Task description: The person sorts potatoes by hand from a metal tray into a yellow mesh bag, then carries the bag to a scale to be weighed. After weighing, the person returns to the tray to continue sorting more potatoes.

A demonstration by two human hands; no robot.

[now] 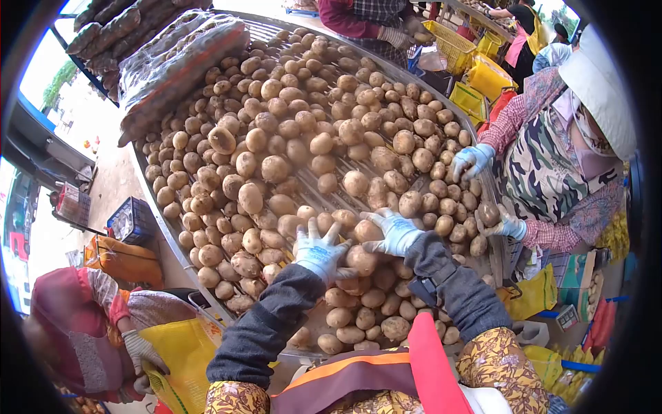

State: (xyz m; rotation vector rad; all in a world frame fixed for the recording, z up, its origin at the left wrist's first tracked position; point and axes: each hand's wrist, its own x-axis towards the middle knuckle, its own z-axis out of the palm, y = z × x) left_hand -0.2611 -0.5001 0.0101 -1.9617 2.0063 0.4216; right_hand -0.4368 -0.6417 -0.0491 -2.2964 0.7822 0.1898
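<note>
1. Loose potatoes are spread over the slatted bench, piled most thickly on the far and left sides, with slats showing between them near the centre.
2. The left grip, gloved, is laid over the near part of the pile with its fingers fanned and pointed away from the body; nothing is seen to be clasped in it.
3. The right grip is placed just beyond and to the right, also with fingers parted, its fingertips angled inward to the left; no potato is seen enclosed by it.
4. The key relation is set by the middle potato: it is flanked by both hands, to the right of the left one and on the near, left side of the right one. Neither hand can be called clearly nearer, and whether it is touched cannot be told.
5. Its outline is seen as rounded, so no firm long axis can be read.
6. At the right edge, a potato is held by a co-worker; a filled mesh sack is rested at the far left corner.
</note>
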